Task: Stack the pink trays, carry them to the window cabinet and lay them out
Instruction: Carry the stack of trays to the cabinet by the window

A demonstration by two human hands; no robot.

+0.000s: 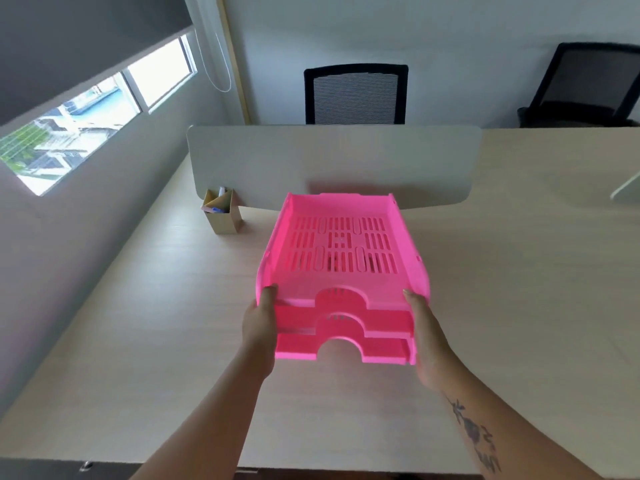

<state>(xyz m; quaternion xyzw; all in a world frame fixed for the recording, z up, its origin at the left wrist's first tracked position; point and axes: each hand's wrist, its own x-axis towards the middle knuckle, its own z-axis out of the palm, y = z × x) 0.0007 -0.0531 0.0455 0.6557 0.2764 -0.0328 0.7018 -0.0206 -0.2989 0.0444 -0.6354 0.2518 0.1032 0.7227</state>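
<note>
Three pink slotted trays (341, 271) are nested in one stack, held in the air above the wooden desk (156, 323). My left hand (260, 325) grips the stack's left front corner, thumb on the top rim. My right hand (424, 329) grips the right front corner the same way. The stack tilts a little, its open curved fronts facing me. My fingers under the stack are hidden.
A grey divider panel (332, 161) stands across the desk behind the trays. A cardboard pen holder (223, 213) sits at its left end. Two black mesh chairs (355, 95) are beyond it. A window (69, 129) is in the wall on the left.
</note>
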